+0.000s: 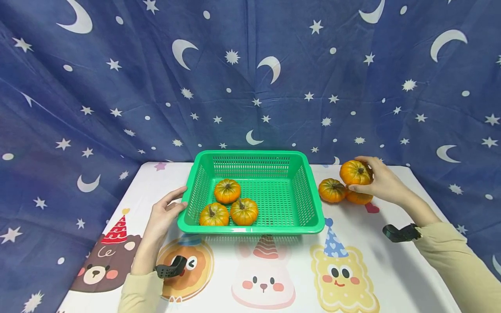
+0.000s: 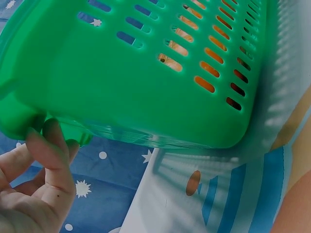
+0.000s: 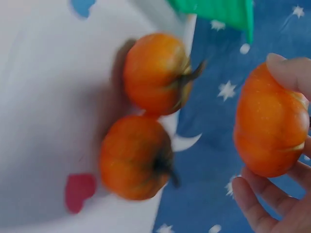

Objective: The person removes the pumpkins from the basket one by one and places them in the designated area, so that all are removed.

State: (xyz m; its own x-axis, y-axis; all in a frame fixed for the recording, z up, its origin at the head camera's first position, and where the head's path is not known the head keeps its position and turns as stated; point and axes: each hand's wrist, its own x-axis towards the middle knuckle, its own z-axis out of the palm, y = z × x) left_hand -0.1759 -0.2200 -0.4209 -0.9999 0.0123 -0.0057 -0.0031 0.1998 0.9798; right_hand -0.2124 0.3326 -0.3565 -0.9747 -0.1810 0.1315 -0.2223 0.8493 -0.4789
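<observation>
In the head view, a green plastic basket (image 1: pixel 250 229) holds three small orange pumpkins: one at the back (image 1: pixel 227 191), one at front left (image 1: pixel 214 214) and one at front right (image 1: pixel 244 212). My left hand (image 1: pixel 166 214) touches the basket's left side, its bent fingertips at the rim from outside. To the basket's right, my right hand (image 1: pixel 381 180) holds a pumpkin (image 1: pixel 355 172) between thumb and fingers, raised in the right wrist view. Below it, two more pumpkins (image 3: pixel 156 73) (image 3: pixel 136 158) lie side by side on the table; the held one partly hides one of them in the head view.
A white tablecloth (image 1: pixel 264 265) with cartoon characters covers the table. Behind it hangs a dark blue curtain (image 1: pixel 250 108) with moons and stars. A black strap (image 1: pixel 171 268) circles the left wrist; another black strap (image 1: pixel 400 233) is at the right.
</observation>
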